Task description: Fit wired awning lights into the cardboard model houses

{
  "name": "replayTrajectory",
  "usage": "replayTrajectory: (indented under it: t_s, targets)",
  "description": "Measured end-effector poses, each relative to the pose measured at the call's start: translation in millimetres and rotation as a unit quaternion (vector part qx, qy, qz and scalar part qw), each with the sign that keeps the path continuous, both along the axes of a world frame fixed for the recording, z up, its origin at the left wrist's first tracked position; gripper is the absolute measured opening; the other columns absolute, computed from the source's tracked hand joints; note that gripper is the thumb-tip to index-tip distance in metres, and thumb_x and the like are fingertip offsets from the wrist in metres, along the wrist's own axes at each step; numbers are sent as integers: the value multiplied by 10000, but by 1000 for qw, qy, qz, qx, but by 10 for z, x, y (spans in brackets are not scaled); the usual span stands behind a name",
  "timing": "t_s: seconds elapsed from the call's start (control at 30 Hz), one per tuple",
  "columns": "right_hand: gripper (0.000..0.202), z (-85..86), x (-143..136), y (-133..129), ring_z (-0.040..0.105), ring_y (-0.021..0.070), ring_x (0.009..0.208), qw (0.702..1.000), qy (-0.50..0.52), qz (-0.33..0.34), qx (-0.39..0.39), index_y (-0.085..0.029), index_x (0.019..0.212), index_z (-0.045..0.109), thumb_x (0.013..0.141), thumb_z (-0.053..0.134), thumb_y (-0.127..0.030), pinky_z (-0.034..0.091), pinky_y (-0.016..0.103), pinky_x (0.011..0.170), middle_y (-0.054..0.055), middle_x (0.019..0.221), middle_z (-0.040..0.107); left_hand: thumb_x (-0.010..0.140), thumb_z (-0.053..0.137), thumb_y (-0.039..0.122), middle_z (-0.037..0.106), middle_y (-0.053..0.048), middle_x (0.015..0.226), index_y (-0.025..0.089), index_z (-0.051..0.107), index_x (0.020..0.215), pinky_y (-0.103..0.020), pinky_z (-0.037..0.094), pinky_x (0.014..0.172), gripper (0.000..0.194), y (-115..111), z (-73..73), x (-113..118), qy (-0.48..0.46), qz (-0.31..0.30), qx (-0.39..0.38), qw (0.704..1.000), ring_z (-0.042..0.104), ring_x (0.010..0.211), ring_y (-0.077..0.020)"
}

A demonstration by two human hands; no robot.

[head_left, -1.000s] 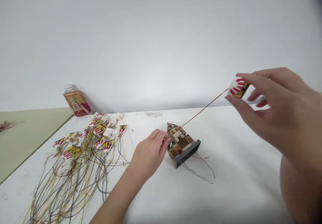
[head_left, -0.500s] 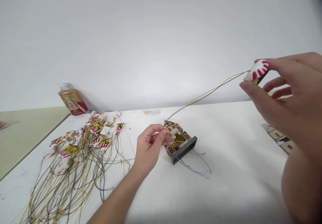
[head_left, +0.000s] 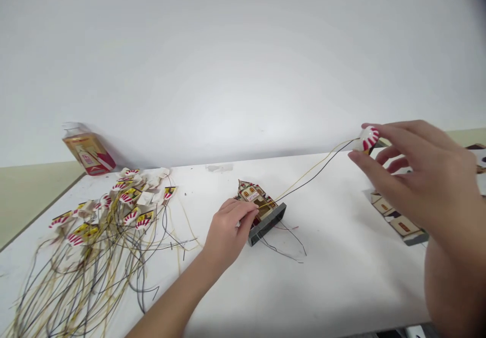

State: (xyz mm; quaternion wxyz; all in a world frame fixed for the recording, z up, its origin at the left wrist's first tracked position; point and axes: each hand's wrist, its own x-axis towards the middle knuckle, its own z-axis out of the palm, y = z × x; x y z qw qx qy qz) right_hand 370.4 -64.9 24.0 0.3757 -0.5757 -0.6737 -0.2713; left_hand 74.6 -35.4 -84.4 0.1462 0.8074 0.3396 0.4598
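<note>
Our right hand (head_left: 425, 171) has thumb and forefinger clamped on a rounded, glossy red-and-white striped piece (head_left: 369, 138), raised above the white tabletop (head_left: 326, 277) at the right. From it a pair of thin wires, one yellow and one black (head_left: 307, 174), slants down leftward to our left hand (head_left: 231, 226), whose fingertips are pinched together on them. That hand sits at the left side of a small, flat, printed house with a "GIFT SHOP" sign (head_left: 252, 196), which rests on the table at the middle, its dark grey rectangular base (head_left: 268, 225) towards the near side. To our right, a second printed house (head_left: 395, 220) is partly hidden by our right hand. Left lies a tangled heap of similar striped pieces (head_left: 131, 196); far left, a clear bottle with a gold-and-red label (head_left: 89, 153) leans.
</note>
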Motion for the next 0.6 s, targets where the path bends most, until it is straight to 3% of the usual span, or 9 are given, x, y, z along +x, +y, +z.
replayTrajectory:
  t_s: [0.2,0.33,0.47,0.6]
  targets:
    - [485,-329,-56,65,592,97,585,991,102,-21,-79,-226,1234,562,843,643,-501,495,248,530,18,977,677,939,493,160,678,-21,816,201,609,927,-304,497,792,124,-41,78,3,38,-30,-104,993,607,806,-144]
    - [338,-583,-199,94,589,104,624,987,102,29,-122,-232,1135,621,876,617,-450,461,238,530,45,1020,665,940,500,246,671,-81,1027,190,594,1013,-377,470,925,131,-122,107,-9,107,-18,-88,990,604,1013,-202]
    - [325,-765,-248,123,544,82,573,987,66,36,-141,-244,1176,630,903,592,-415,445,233,507,55,1060,658,858,623,482,532,-159,1353,186,455,1348,-454,446,993,596,-183,70,-16,205,67,-34,976,499,1238,-308]
    - [333,-831,-218,159,579,111,636,991,90,16,-100,-243,1208,628,908,597,-386,492,249,538,84,1073,640,796,657,582,476,-194,1408,161,183,1510,-479,444,988,955,-189,29,-36,249,135,-33,959,475,1254,-335]
